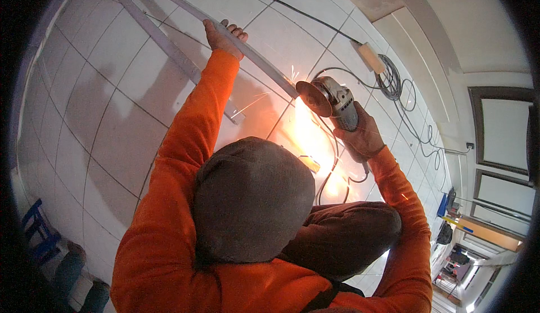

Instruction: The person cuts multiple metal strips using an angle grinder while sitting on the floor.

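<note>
My left hand (pixel 225 38), arm stretched forward, is closed around a long, narrow metal bar (pixel 261 65) that runs from the far left toward the middle. In my right hand (pixel 365 132) is an angle grinder (pixel 344 107), gripped by its body. The grinder's disc (pixel 315 99) meets the near end of the bar, and bright sparks (pixel 309 135) stream down from there toward me. On the floor left of the held bar lies a second metal bar (pixel 163 48). A rounded dark grey fabric shape (pixel 253 200) hides part of the floor between my arms.
Black cable (pixel 281 2) crosses the tiled floor (pixel 118 121) to a tan block (pixel 371 58) and a cable coil (pixel 389 82). A pale panel (pixel 416 59) lies along the right wall. At lower left are a blue chair (pixel 42 237) and apparently someone's legs (pixel 70 276).
</note>
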Demonstrator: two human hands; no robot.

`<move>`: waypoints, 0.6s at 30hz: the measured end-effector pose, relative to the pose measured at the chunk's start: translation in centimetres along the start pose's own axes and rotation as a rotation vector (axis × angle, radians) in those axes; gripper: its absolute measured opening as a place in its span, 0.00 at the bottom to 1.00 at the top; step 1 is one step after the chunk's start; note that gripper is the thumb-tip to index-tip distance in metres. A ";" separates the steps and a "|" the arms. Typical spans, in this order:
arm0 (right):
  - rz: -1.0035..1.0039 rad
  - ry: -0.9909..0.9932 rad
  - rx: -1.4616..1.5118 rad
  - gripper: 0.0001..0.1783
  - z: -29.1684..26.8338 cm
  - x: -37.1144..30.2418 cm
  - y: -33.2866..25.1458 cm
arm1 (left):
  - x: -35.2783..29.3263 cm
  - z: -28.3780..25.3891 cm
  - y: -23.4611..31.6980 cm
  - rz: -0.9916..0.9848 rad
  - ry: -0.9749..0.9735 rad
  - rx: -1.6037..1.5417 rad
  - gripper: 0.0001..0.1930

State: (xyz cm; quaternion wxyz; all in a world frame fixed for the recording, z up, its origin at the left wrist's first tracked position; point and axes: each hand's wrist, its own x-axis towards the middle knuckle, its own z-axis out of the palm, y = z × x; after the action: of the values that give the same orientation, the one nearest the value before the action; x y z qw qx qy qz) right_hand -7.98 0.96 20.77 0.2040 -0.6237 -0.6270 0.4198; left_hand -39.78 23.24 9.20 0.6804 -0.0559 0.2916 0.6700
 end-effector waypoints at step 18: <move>-0.001 0.010 -0.141 0.39 0.2 0.6 0.0 | -0.3 -0.4 -0.2 -0.003 0.051 0.072 0.36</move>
State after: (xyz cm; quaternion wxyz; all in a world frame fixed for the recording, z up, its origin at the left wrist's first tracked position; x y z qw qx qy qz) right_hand -8.18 1.52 20.48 0.1628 -0.6385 -0.6542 0.3712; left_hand -39.65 22.74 8.96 0.6754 -0.0486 0.3327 0.6563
